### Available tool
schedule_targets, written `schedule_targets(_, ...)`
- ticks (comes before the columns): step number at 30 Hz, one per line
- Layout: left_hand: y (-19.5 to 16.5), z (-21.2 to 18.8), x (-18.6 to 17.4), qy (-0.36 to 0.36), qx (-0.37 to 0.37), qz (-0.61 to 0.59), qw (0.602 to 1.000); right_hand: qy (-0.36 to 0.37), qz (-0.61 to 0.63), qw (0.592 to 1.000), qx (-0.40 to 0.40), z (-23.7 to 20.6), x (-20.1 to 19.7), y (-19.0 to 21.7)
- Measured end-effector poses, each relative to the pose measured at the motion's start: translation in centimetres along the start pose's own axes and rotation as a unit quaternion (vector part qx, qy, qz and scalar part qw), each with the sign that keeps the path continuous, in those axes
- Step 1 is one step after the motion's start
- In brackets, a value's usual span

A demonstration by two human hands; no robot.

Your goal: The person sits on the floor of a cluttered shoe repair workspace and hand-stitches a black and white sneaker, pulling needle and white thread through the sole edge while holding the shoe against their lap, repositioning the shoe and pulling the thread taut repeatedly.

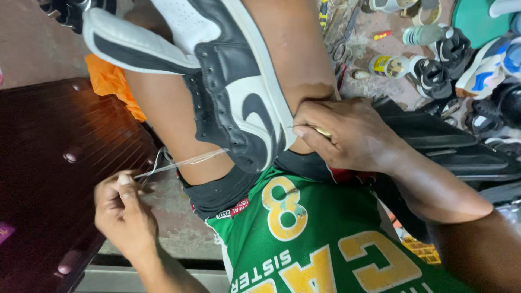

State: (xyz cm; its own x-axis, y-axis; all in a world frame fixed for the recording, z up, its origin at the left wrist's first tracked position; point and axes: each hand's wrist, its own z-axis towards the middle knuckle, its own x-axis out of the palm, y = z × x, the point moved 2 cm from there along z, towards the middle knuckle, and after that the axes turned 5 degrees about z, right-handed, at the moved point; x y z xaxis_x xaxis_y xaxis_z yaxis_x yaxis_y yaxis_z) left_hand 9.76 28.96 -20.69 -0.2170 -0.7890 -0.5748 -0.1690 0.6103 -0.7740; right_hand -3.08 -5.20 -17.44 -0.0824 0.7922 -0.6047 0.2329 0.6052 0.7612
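Mid-stitch: left hand [124, 216] pinches taut thread [182, 161] at 8 o'clock; right hand [342, 133] grips needle [317, 130] at sneaker [239, 92] sole; seam unfinished.

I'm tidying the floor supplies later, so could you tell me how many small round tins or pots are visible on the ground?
2: a yellow-labelled pot right of the scissors, and a white pot at the top edge. More may lie hidden behind the leg and the sneaker.
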Motion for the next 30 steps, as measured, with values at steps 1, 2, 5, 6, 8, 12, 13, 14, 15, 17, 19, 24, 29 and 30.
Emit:
schedule_targets(1,-0.4,-0.2,-0.5,-0.057,0.092,0.129,0.986,-0.009,0.017,1.0,-0.005,-0.1,-0.1,-0.1)
schedule_targets(2,-0.8,-0.6,-0.4,-0.07,0.154,0.163,0.972,-0.015,0.034,0.999,-0.011,-0.1,-0.1,-0.2)
schedule_targets(5,-2.4,-2.4,1.9,-0.002,0.291,0.113,0.95,-0.008,0.059,0.998,0.003,-0.1,-0.2,-0.6)
schedule_targets(6,-2.9,-3.0,3.1,0.055,0.337,0.081,0.936,-0.003,0.06,0.998,0.009,-0.1,-0.2,-0.7)
schedule_targets(8,-3.4,-4.3,5.0,0.103,0.298,0.131,0.94,0.012,0.055,0.996,0.063,0.0,-0.2,-1.0)
schedule_targets(12,-3.0,-4.0,4.6,0.13,0.242,0.113,0.955,0.023,0.078,0.993,0.087,0.3,0.0,-0.8)
schedule_targets(13,-2.8,-3.8,4.2,0.143,0.232,0.082,0.959,0.018,0.075,0.993,0.091,0.4,0.1,-0.6)
schedule_targets(14,-2.6,-3.8,3.7,0.155,0.218,0.052,0.962,0.017,0.071,0.993,0.094,0.5,0.1,-0.4)
schedule_targets(15,-2.4,-3.8,3.3,0.163,0.195,-0.032,0.967,0.019,0.068,0.993,0.091,0.6,0.2,-0.2)
schedule_targets(17,-2.4,-3.7,2.6,0.166,0.158,-0.201,0.953,0.016,0.064,0.996,0.057,0.8,0.4,0.3)
schedule_targets(19,-2.6,-3.7,3.1,0.227,0.02,-0.468,0.854,0.003,0.066,0.997,0.038,0.8,0.6,0.8)
schedule_targets(24,-5.3,-2.8,6.4,0.269,-0.01,-0.322,0.908,-0.04,-0.021,0.998,-0.034,0.7,0.7,1.9)
schedule_targets(29,-8.6,-1.6,8.5,0.233,0.263,0.02,0.936,-0.037,-0.082,0.989,-0.115,0.7,0.2,1.9)
schedule_targets(30,-8.8,-1.3,8.9,0.259,0.26,0.03,0.93,-0.036,-0.095,0.987,-0.122,0.7,0.2,1.8)
